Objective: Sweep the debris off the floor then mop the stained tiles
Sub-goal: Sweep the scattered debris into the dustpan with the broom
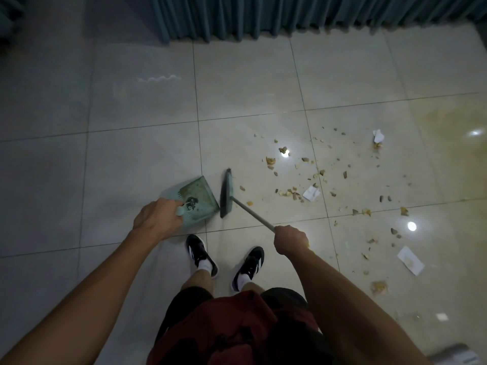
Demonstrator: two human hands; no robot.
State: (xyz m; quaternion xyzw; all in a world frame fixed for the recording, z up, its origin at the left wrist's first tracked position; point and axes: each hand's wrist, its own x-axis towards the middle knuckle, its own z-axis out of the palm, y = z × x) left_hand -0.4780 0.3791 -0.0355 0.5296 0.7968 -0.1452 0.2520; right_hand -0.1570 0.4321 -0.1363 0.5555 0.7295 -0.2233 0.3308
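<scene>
My left hand [156, 217] grips the handle of a pale green dustpan [200, 198] that rests on the tiled floor just ahead of my feet. My right hand [290, 238] grips the thin stick of a green broom, whose head [226, 194] stands on the floor right beside the dustpan's open edge. Several yellowish crumbs and scraps [292, 192] lie scattered on the tiles to the right of the broom. Torn white paper pieces [311, 193] lie among them. A yellowish stain [448, 143] spreads over the tiles at the far right.
Teal curtains [237, 17] hang along the far edge of the floor. My two black-and-white shoes [201, 255] stand close behind the dustpan. More white paper [410, 260] lies at the right. Ceiling lights glare off the glossy tiles [411, 226].
</scene>
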